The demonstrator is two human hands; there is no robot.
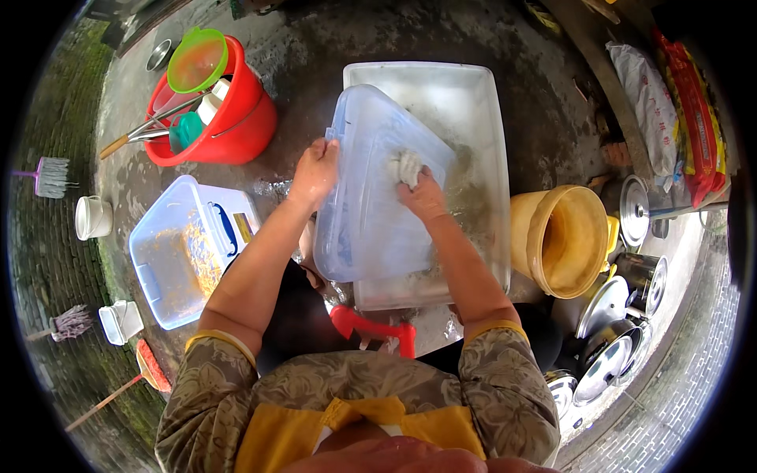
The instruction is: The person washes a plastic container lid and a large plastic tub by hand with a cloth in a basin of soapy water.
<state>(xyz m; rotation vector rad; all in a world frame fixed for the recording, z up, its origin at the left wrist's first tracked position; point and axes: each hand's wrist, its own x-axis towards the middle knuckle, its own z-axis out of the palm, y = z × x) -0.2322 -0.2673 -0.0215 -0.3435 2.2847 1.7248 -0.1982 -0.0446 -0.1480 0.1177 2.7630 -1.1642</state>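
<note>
My left hand (315,172) grips the left edge of a translucent plastic box lid (364,236), near a clip on its rim. The lid is tilted, its right part dipping into a large white plastic tub (482,80) of cloudy water. In my right hand (424,194) is a bunched whitish cloth (407,168), pressed against the lid's face. Left of my left arm stands a clear plastic storage box (168,236) with a blue handle and yellowish residue inside.
A red bucket (248,127) at upper left holds a green strainer (197,59) and utensils. A yellowish bucket (535,236) stands against the tub's right side. Lidded metal pots (603,304) sit at right. A red plastic stool (369,324) lies between my legs; mops and small pails line the left.
</note>
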